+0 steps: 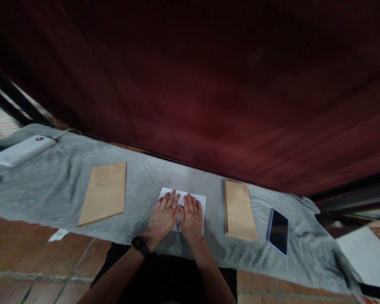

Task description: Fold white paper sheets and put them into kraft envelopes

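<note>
A white sheet of paper lies on the grey cloth in front of me, partly covered by both hands. My left hand rests flat on its left part, fingers stretched out and palm down. Beside it my right hand presses flat on the right part, its fingers also extended. The two thumbs nearly meet at the middle of the paper. A dark band is on my left wrist. Whether the paper is one layer or folded I cannot tell.
Brown envelopes lie to the left, and a narrower stack of brown envelopes to the right. Further right is a phone. A white device with a cable sits far left. A dark red curtain hangs behind the grey cloth.
</note>
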